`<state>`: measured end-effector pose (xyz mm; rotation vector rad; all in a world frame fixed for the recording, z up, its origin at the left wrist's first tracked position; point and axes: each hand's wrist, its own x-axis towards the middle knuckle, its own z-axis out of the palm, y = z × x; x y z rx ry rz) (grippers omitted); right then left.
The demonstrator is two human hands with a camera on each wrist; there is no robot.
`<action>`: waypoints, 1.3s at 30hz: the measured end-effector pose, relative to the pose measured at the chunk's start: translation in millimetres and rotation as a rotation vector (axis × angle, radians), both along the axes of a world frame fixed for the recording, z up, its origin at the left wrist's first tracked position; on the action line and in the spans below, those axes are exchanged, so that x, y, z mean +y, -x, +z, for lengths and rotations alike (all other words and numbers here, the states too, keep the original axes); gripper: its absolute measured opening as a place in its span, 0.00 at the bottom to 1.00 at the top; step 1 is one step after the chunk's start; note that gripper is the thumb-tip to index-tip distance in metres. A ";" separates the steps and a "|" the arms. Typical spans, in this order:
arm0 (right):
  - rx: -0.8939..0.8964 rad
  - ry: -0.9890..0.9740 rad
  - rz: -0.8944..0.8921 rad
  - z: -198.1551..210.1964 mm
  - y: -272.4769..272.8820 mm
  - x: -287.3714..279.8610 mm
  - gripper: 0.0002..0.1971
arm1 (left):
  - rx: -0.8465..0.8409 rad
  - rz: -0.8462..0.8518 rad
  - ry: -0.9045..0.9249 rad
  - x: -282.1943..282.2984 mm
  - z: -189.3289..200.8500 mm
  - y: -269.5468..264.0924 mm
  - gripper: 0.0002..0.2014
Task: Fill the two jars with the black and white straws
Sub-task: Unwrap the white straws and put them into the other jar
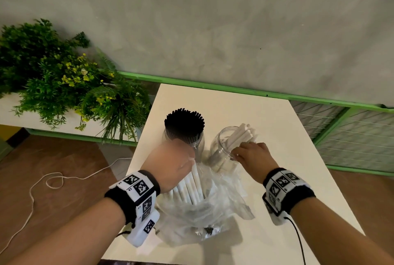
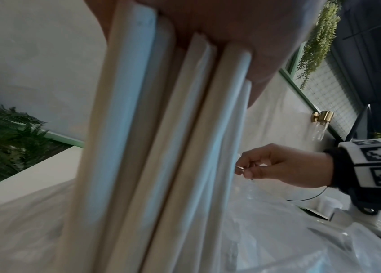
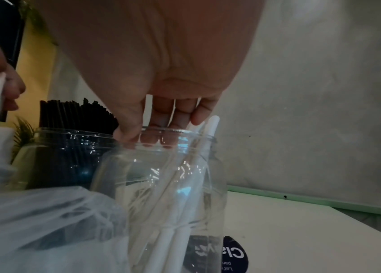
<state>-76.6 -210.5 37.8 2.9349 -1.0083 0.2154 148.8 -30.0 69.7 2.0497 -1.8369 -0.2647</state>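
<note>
Two clear jars stand mid-table. The left jar is packed with black straws. The right jar holds some white straws that lean to the right. My left hand grips a bundle of white straws that rises out of a clear plastic bag. In the left wrist view this bundle fills the middle. My right hand pinches the near rim of the right jar, thumb outside and fingers inside.
The white table ends close on both sides. Green plants stand to its left, and a green-framed mesh fence runs behind on the right. A white cord lies on the floor. A dark round sticker lies by the right jar.
</note>
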 end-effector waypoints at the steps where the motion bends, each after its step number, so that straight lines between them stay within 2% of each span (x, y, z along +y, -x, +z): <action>1: -0.008 0.025 -0.008 -1.1 2.5 1.8 0.03 | -0.002 -0.004 0.003 -0.1 0.1 1.1 0.19; 4: -0.014 0.023 -0.065 0.1 6.8 8.4 0.04 | 0.002 -0.005 0.006 -0.2 1.4 2.0 0.19; 8: -0.092 -0.050 -0.150 20.0 3.0 25.4 0.16 | 0.027 -0.004 0.006 0.9 2.0 -0.1 0.20; 11: -0.271 -0.234 -0.002 41.8 -8.8 64.8 0.27 | 0.063 -0.008 0.000 0.6 2.3 -1.9 0.22; 12: -0.261 -0.325 0.058 44.4 -12.8 81.6 0.30 | 0.063 -0.009 -0.001 0.4 3.2 -2.4 0.23; 14: -0.043 -0.379 0.121 38.0 -19.8 110.2 0.33 | 0.006 -0.019 0.008 1.4 6.0 -4.0 0.24; 16: 0.206 -0.301 0.111 22.5 -21.8 122.7 0.32 | -0.100 -0.040 0.002 6.3 9.6 -6.3 0.24; 17: 0.273 -0.276 0.076 14.5 -22.1 123.8 0.32 | -0.138 -0.053 -0.007 10.8 10.7 -7.6 0.24; 21: 0.335 -0.259 -0.061 -3.7 -24.9 121.2 0.36 | -0.148 -0.096 -0.042 30.5 8.8 -9.5 0.28; 23: 0.319 -0.271 -0.085 -10.9 -25.8 121.6 0.35 | -0.128 -0.110 -0.052 35.0 6.4 -8.7 0.33; 29: 0.343 -0.310 -0.143 -31.3 -15.4 123.7 0.23 | -0.061 -0.133 -0.127 37.2 8.6 -10.7 0.43; 32: 0.313 -0.324 -0.222 -45.6 -8.9 121.9 0.17 | -0.131 -0.094 -0.201 38.2 10.2 -9.7 0.47; 34: 0.294 -0.351 -0.240 -55.0 -7.6 120.9 0.13 | -0.189 -0.050 -0.187 37.3 7.0 -5.2 0.45; 39: 0.234 -0.472 -0.225 -64.1 -5.1 116.1 0.13 | -0.106 0.028 -0.111 30.4 -2.2 -1.5 0.38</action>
